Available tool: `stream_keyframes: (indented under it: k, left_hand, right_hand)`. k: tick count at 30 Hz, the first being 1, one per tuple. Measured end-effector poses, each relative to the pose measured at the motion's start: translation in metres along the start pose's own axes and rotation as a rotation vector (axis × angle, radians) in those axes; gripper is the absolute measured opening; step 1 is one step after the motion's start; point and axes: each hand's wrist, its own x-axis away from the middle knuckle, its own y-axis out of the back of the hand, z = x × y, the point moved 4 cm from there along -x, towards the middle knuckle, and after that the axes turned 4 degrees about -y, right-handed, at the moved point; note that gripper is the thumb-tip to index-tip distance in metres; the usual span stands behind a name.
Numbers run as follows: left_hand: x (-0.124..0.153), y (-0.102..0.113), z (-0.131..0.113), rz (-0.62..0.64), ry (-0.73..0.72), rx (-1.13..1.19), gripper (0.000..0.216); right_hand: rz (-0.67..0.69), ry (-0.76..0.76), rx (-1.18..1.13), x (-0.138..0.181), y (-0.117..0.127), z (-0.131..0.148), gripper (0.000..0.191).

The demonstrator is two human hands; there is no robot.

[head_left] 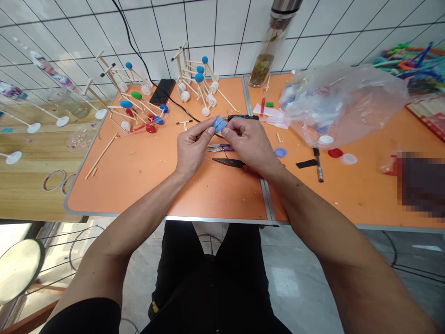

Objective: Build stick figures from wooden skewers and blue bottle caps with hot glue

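Observation:
Between the fingertips of both hands are small light-blue pieces (219, 125), lying side by side; their exact kind is too small to tell. My left hand (193, 146) pinches them from the left, thumb and forefinger together. From the right, the thumb and fingers of my right hand (250, 141) close on them. Under the hands lie small snips (219, 148) with blue handles and a dark-bladed knife (227, 162), its handle partly hidden by my right wrist. A black-handled tool (243, 117) rests just behind my right hand. A small stick with black ends (184, 123) lies beyond my left hand.
Stick-and-cap models (200, 79) stand along the back beside a black phone (162, 92). A glass tea bottle (262, 65) leans near the wall. Right are a plastic bag (347, 102), loose caps (335, 153) and a black marker-like stick (318, 166). A metal seam (266, 199) crosses the orange table.

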Motion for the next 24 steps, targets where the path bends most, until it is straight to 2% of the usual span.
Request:
stream_keyframes:
  k: [4,8,11,14,18,20,22,24]
  left_hand:
    - [-0.002,0.002,0.004,0.049,-0.096,-0.069,0.045]
    - [0.000,0.001,0.007,0.043,-0.140,-0.101,0.045]
    - [0.002,0.001,0.007,0.029,-0.144,-0.108,0.043]
    - [0.003,0.001,0.007,0.018,-0.119,-0.114,0.044]
    - [0.004,0.001,0.007,0.007,-0.092,-0.114,0.043]
    - [0.004,0.001,0.006,0.004,-0.098,-0.106,0.041]
    - [0.003,0.001,0.006,-0.005,-0.112,-0.110,0.039]
    - [0.003,0.001,0.006,-0.011,-0.124,-0.133,0.039]
  right_hand:
    - [-0.092,0.095,0.115,0.001,-0.001,-0.003,0.035]
    - [-0.155,0.174,0.304,0.009,-0.006,-0.003,0.025]
    - [-0.170,0.208,0.337,0.012,-0.007,-0.001,0.022]
    - [-0.110,0.151,0.159,0.006,-0.004,-0.003,0.029]
    - [0.092,-0.017,-0.318,-0.003,-0.005,-0.011,0.039]
    - [0.135,-0.071,-0.466,-0.004,-0.007,-0.013,0.040]
    - [0.111,-0.071,-0.474,-0.004,-0.007,-0.014,0.038]
    - [0.031,-0.044,-0.393,-0.004,-0.006,-0.015,0.036]
